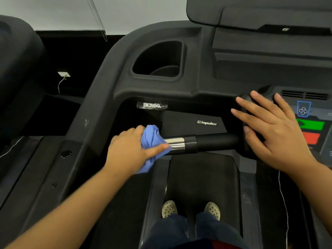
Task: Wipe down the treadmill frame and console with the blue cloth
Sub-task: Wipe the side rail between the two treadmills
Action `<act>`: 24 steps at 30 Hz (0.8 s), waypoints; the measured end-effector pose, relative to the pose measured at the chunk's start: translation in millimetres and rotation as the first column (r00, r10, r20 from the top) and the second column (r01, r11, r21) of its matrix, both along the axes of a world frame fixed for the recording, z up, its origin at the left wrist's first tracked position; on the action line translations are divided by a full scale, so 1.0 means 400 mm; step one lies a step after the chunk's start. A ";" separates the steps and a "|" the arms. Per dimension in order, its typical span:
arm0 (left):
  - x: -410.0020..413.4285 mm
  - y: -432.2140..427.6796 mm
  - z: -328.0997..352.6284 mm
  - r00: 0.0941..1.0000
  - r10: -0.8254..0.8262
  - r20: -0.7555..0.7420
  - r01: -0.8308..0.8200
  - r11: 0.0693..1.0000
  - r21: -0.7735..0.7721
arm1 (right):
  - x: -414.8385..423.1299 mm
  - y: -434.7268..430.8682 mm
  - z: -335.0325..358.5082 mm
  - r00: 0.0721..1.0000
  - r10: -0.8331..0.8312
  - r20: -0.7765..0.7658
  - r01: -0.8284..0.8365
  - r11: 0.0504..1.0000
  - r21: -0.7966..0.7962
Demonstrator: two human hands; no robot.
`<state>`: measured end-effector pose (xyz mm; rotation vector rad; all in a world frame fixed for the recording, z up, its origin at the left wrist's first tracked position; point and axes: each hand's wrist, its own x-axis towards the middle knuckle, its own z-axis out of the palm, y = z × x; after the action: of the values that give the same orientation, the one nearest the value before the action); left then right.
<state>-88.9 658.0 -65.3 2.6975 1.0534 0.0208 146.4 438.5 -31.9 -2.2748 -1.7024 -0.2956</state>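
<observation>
The left hand point(129, 150) grips the bunched blue cloth point(151, 139) around the left end of the horizontal handlebar point(213, 141). Its fingers curl over the top and the thumb presses the cloth just beside the shiny metal sleeve point(177, 142). The right hand point(269, 133) rests on the dark rounded edge of the console point(206, 69) where the bar joins it, fingers point(251, 106) straight and spread. A cup holder point(159, 60) sits above, and two shoes point(169, 209) stand on the belt point(203, 177) below.

handlebar point(206, 143) left end: under blue cloth point(152, 139) | console point(305, 96): cut by right edge
</observation>
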 end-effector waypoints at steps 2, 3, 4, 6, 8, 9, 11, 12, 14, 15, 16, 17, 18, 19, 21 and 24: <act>-0.048 -0.035 -0.036 0.998 -0.037 0.048 0.026 0.979 0.204 | 0.001 0.001 0.002 1.000 -0.003 -0.002 0.003 1.000 0.012; -0.062 -0.043 -0.046 0.998 -0.033 0.048 0.022 0.973 0.228 | 0.002 0.002 0.003 1.000 -0.001 -0.002 0.001 1.000 0.019; -0.069 -0.046 -0.052 0.999 -0.017 0.037 0.008 0.975 0.223 | 0.003 0.003 0.003 1.000 0.003 0.002 -0.003 1.000 0.025; -0.071 -0.043 -0.052 1.000 -0.001 0.007 0.000 0.980 0.201 | 0.001 0.004 0.001 1.000 0.009 0.011 -0.010 0.999 0.030; -0.068 -0.033 -0.034 0.998 -0.046 -0.031 0.051 0.984 0.171 | -0.002 0.004 -0.002 1.000 0.000 0.000 0.000 0.999 0.035; -0.068 -0.027 -0.024 0.997 -0.070 -0.042 0.075 0.987 0.141 | -0.008 0.007 -0.004 1.000 -0.017 -0.022 0.018 0.999 0.045; -0.063 -0.020 -0.001 0.992 -0.105 -0.074 0.110 0.992 0.068 | -0.038 0.020 -0.006 0.996 -0.052 -0.068 0.059 0.993 0.101; -0.061 -0.019 0.006 0.988 -0.120 -0.096 0.123 0.992 0.026 | -0.066 0.035 -0.009 0.996 -0.040 -0.082 0.051 0.990 0.135; -0.057 -0.014 0.021 0.972 -0.153 -0.178 0.143 0.987 -0.066 | -0.144 0.081 -0.015 0.988 0.108 -0.114 -0.087 0.980 0.179; -0.053 -0.011 0.035 0.961 -0.169 -0.220 0.146 0.982 -0.118 | -0.189 0.110 -0.016 0.964 0.224 -0.140 -0.198 0.964 0.175; -0.052 -0.006 0.049 0.952 -0.187 -0.241 0.149 0.974 -0.168 | -0.231 0.143 -0.016 0.928 0.329 -0.176 -0.306 0.941 0.146; -0.054 0.000 0.062 0.945 -0.213 -0.247 0.160 0.963 -0.216 | -0.270 0.179 -0.010 0.889 0.401 -0.220 -0.390 0.916 0.092; -0.056 0.005 0.078 0.933 -0.244 -0.263 0.175 0.950 -0.259 | -0.302 0.215 -0.002 0.857 0.436 -0.273 -0.447 0.894 0.025; -0.056 0.011 0.091 0.915 -0.276 -0.296 0.191 0.939 -0.287 | -0.328 0.253 0.006 0.834 0.429 -0.346 -0.474 0.879 -0.051; -0.054 0.014 0.121 0.847 -0.356 -0.396 0.247 0.921 -0.301 | -0.359 0.318 0.017 0.796 0.304 -0.524 -0.475 0.850 -0.228; -0.057 0.010 0.165 0.767 -0.462 -0.446 0.330 0.879 -0.343 | -0.372 0.381 -0.006 0.853 0.225 -0.471 -0.440 0.795 -0.417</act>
<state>-111.5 661.8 0.7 2.6830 0.5036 -0.9014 -2.6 590.9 -34.3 -2.0624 -2.0749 0.7473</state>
